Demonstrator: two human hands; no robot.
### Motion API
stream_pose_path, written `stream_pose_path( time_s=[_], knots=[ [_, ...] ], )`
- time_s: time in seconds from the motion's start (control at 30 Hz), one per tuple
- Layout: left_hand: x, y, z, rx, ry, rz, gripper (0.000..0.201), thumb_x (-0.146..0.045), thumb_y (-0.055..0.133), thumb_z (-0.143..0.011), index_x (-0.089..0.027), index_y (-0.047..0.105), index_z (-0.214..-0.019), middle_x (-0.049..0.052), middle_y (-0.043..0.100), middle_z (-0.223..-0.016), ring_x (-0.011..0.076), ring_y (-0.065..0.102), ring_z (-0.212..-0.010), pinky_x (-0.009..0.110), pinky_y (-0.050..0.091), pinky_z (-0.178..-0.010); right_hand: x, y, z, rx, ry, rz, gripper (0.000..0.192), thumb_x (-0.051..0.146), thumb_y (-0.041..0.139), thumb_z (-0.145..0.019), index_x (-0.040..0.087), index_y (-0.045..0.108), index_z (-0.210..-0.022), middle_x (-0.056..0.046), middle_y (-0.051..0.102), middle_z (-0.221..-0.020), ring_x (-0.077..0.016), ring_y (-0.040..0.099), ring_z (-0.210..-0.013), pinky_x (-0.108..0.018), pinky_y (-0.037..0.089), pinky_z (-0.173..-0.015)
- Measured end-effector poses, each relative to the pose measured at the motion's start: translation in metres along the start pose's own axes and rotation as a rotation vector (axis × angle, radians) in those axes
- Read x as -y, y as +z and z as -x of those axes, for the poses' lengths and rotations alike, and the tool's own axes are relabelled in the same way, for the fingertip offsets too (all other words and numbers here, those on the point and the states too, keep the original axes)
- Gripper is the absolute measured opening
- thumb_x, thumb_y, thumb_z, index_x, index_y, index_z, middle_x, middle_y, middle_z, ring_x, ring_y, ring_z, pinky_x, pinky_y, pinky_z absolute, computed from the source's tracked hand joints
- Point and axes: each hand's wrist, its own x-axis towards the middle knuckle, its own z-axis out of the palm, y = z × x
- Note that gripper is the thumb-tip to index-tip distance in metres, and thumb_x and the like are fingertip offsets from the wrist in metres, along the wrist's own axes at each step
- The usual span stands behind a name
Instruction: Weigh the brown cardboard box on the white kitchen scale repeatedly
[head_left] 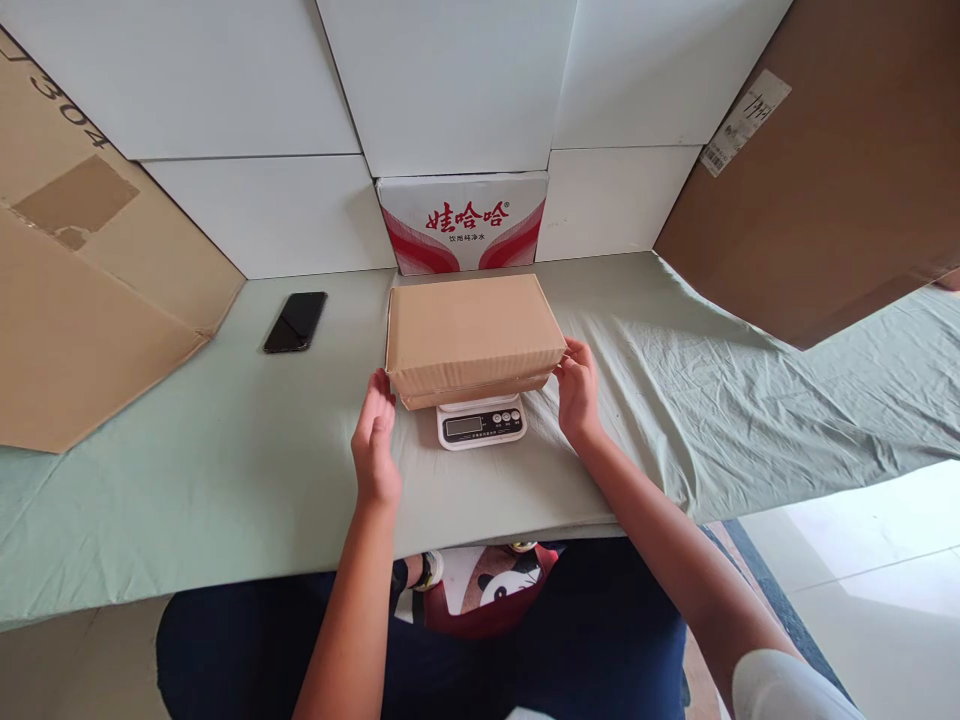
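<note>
A closed brown cardboard box (472,325) sits over a white kitchen scale (483,424), its lid fitting over a lower part that shows along the front. The scale's dark display panel and buttons stick out below the box's front edge; its platform is hidden. At the front left corner, my left hand (376,440) presses nearly straight fingers against the box, thumb up. My right hand (578,392) grips the front right corner, its fingers bent along the side. The box is held between both hands.
A black phone (295,322) lies on the green cloth (300,480) to the left. Behind the box stands a white-and-red carton (465,225) against white panels. Large cardboard sheets flank the table, one at left (97,280) and one at right (825,190).
</note>
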Motion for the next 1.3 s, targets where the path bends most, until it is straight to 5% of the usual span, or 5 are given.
stream_pose_path(
  time_s=[0.3,0.6,0.83,1.07,1.3],
  knots=[
    [0.0,0.0,0.001,0.015,-0.011,0.016,0.072,-0.062,0.058,-0.094,-0.021,0.054,-0.154,0.014,0.046,-0.164,0.0311,0.042,-0.154,0.044,0.034,-0.128,-0.001,-0.001,0.001,0.065,-0.017,0.032,0.024,0.035,0.052,-0.086,0.03,0.062,-0.107,-0.001,0.068,-0.107,-0.0221,0.062,-0.107,-0.038,0.052,-0.095],
    [-0.002,0.005,0.001,0.105,-0.049,-0.066,0.071,-0.065,0.052,-0.096,-0.02,0.057,-0.15,0.014,0.054,-0.159,0.0317,0.04,-0.155,0.046,0.031,-0.128,0.007,0.015,0.019,0.271,-0.067,0.075,0.04,0.039,0.056,-0.086,0.033,0.056,-0.125,-0.004,0.064,-0.127,-0.0276,0.056,-0.123,-0.046,0.047,-0.111],
    [-0.02,0.02,-0.054,0.142,0.049,-0.086,0.056,-0.061,0.058,-0.095,-0.023,0.062,-0.137,0.013,0.063,-0.145,0.0308,0.055,-0.143,0.044,0.04,-0.122,0.02,0.04,-0.018,0.209,-0.148,0.148,0.037,0.035,0.057,-0.083,0.03,0.051,-0.119,-0.004,0.057,-0.124,-0.0264,0.051,-0.119,-0.045,0.046,-0.109],
    [0.03,0.04,-0.136,0.109,-0.011,-0.065,0.062,-0.071,0.065,-0.084,-0.021,0.063,-0.121,0.015,0.066,-0.135,0.03,0.057,-0.139,0.044,0.041,-0.12,-0.022,0.067,-0.096,0.168,-0.163,0.142,0.039,0.047,0.062,-0.08,0.029,0.047,-0.111,-0.006,0.056,-0.129,-0.0261,0.05,-0.126,-0.047,0.044,-0.114],
    [0.068,0.039,-0.139,0.115,-0.116,-0.07,0.06,-0.07,0.063,-0.087,-0.02,0.063,-0.12,0.014,0.068,-0.13,0.0264,0.061,-0.132,0.042,0.045,-0.115,-0.052,0.066,-0.112,0.156,-0.082,0.184,0.045,0.046,0.062,-0.074,0.026,0.046,-0.11,-0.008,0.057,-0.129,-0.0273,0.05,-0.126,-0.051,0.043,-0.118]
  ],
)
